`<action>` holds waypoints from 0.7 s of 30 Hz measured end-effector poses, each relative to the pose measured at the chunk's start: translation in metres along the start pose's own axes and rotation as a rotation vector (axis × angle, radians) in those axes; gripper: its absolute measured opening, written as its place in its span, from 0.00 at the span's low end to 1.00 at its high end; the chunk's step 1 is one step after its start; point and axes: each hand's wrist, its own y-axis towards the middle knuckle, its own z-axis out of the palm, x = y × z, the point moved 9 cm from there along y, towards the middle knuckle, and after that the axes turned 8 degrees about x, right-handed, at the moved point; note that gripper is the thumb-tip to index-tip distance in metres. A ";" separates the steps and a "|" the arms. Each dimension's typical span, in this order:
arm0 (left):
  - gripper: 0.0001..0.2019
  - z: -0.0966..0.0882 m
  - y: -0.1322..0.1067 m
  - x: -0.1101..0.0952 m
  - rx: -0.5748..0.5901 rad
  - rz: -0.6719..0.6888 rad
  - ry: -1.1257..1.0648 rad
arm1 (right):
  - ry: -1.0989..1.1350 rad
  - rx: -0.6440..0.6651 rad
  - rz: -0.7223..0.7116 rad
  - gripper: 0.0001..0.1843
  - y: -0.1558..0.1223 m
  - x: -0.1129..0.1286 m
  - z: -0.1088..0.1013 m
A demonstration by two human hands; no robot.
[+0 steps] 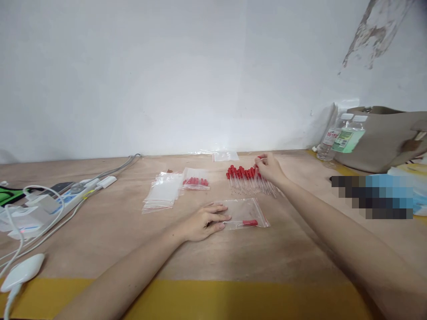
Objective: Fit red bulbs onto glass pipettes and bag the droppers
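Observation:
My left hand (205,221) rests on the table and holds down the mouth of a clear zip bag (245,213), fingers pressed on its left edge; one red-capped dropper (249,222) lies inside it. My right hand (268,168) reaches to the far side and pinches a red-capped dropper at the right end of a pile of several red-capped droppers (245,178).
A filled zip bag of red droppers (196,181) and a stack of empty zip bags (163,192) lie left of the pile. A power strip with cables (63,200) is at far left, a white device (22,272) near the edge. Two bottles (340,135) and a bag (383,138) stand at right.

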 end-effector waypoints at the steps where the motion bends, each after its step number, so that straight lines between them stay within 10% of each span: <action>1: 0.17 0.000 0.000 0.000 -0.001 0.000 -0.001 | 0.126 -0.024 -0.021 0.16 -0.011 -0.003 -0.009; 13: 0.17 0.000 0.000 0.001 0.002 -0.010 -0.008 | 0.737 -0.007 0.339 0.10 -0.096 -0.068 0.004; 21: 0.24 -0.007 -0.002 -0.002 -0.065 -0.032 -0.019 | 0.692 0.424 0.256 0.11 -0.116 -0.040 0.029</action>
